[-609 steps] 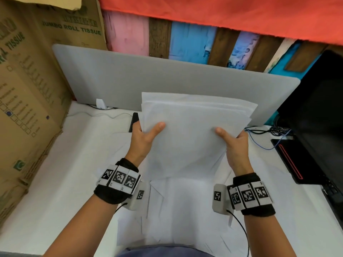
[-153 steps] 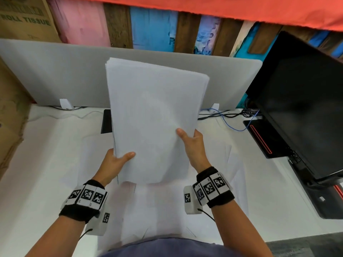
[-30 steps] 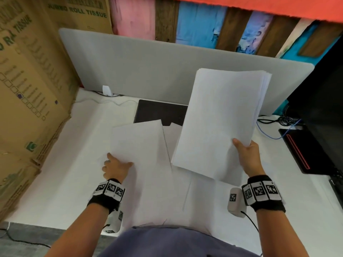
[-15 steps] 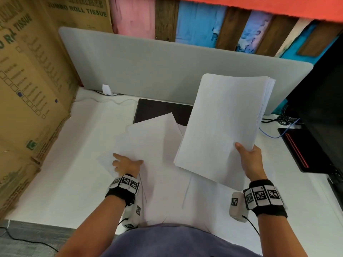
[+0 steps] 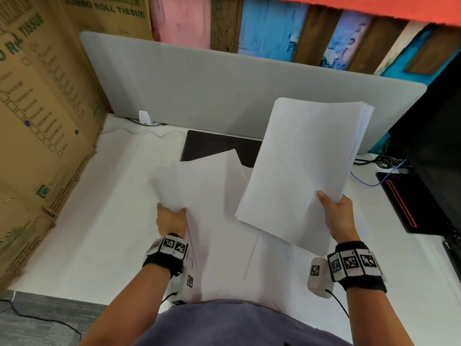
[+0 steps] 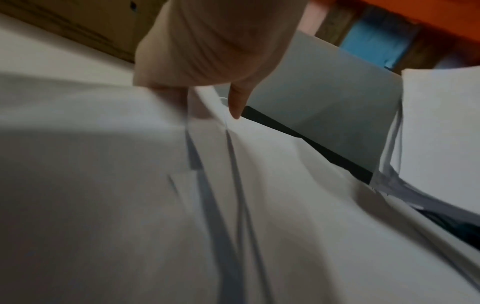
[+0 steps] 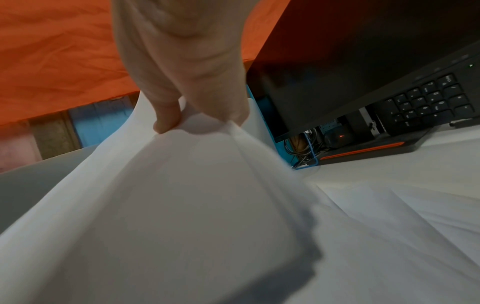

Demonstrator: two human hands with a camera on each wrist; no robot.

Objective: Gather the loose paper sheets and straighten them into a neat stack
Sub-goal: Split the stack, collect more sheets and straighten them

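Head view: a thick paper stack (image 5: 301,171) was held raised above the desk (image 5: 104,221), gripped at its near right corner by the right hand (image 5: 338,213). A few loose sheets (image 5: 209,186) were pinched at their left edge by the left hand (image 5: 172,219); more lay flat below. Left wrist view: fingers (image 6: 237,102) were seen curled round blurred sheet edges. Right wrist view: thumb and fingers (image 7: 166,115) were clamped on the stack, with a keyboard (image 7: 426,100) beyond.
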